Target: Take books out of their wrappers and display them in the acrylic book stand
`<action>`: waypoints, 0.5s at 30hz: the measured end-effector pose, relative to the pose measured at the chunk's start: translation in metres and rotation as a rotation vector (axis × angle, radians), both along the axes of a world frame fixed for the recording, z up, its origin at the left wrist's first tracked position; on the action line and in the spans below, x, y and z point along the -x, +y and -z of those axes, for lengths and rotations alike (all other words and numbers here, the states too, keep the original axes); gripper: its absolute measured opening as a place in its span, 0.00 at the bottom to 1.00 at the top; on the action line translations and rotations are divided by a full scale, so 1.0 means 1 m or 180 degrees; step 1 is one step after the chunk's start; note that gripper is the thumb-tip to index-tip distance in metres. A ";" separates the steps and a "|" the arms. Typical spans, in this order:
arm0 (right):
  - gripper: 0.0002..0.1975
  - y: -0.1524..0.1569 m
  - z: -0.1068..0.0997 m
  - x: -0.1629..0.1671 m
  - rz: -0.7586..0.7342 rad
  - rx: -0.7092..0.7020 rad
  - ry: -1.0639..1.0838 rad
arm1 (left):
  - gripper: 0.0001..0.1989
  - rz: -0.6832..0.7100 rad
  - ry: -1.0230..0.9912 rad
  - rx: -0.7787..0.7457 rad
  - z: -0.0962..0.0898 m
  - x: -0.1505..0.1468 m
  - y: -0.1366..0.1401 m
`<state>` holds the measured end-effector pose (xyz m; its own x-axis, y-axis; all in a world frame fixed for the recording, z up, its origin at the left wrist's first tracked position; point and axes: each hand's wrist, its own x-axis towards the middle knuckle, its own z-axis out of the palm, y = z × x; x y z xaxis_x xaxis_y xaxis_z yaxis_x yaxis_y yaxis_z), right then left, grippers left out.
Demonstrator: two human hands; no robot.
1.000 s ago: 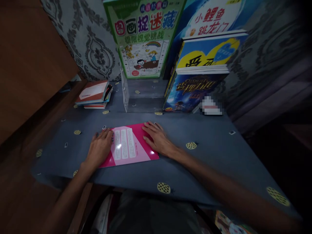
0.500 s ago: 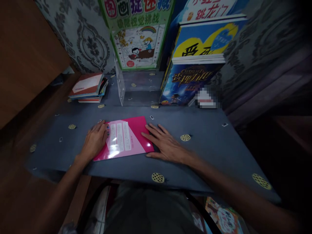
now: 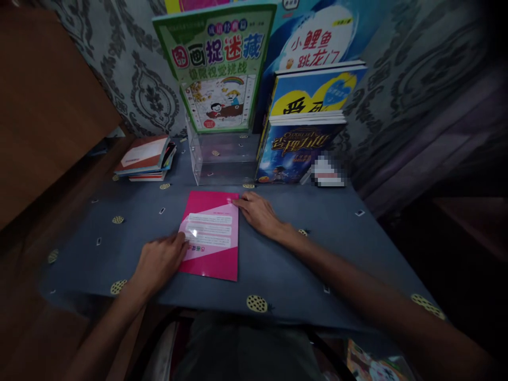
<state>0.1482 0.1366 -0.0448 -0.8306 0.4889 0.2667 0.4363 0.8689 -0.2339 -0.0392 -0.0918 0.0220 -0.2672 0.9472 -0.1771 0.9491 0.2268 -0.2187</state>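
half a second ago the pink book [image 3: 210, 233] lay with its long side running across the table in front of me; now it has been turned about a quarter, so its long sides run away from me and the printing on its cover reads upside down. it lies flat on the grey-blue tablecloth [image 3: 293, 270], in front of the clear stand [image 3: 196, 161] and apart from it.

my right hand [image 3: 257, 212] was spread wide beside the short right edge; its fingers are now drawn together, the tips touching the far right corner. whether the thumb closes under that corner, i cannot tell. my left hand [image 3: 164, 256] has gone from the upper left end of the book to the left long edge, its fingers bent and touching there; i cannot tell how firmly they close on it.

my view has tilted up, so the whole title of the green book [image 3: 220, 71] shows again. the stack of books [image 3: 145, 156] at the left stays where it was.
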 end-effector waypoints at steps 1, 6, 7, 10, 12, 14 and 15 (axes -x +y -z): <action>0.14 -0.001 0.000 0.003 -0.0001 -0.0011 -0.0022 | 0.17 -0.0010 -0.0006 0.0044 -0.002 -0.001 0.003; 0.15 -0.012 -0.005 0.004 0.0139 -0.0098 -0.0147 | 0.17 0.0312 -0.0203 -0.0237 -0.008 0.002 0.042; 0.16 -0.013 -0.006 0.003 0.0190 -0.0134 -0.0190 | 0.16 0.0458 -0.0333 -0.0363 -0.007 0.003 0.053; 0.18 -0.014 -0.007 0.003 0.0402 -0.0198 -0.0323 | 0.15 0.0870 -0.0729 -0.0745 0.004 0.005 0.086; 0.19 -0.012 -0.007 0.004 0.0493 -0.0193 -0.0346 | 0.16 0.1091 -0.0911 -0.0960 0.016 0.004 0.105; 0.20 -0.009 -0.007 0.004 0.0502 -0.0153 -0.0324 | 0.18 0.1272 -0.0979 -0.1105 0.030 0.003 0.120; 0.20 -0.008 -0.007 0.004 0.0492 -0.0124 -0.0311 | 0.18 0.1332 -0.0962 -0.1154 0.036 0.002 0.125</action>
<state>0.1445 0.1290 -0.0382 -0.7693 0.6036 0.2096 0.5843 0.7973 -0.1512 -0.0412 0.0335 -0.0144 0.1507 0.9747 0.1652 0.9813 -0.1677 0.0941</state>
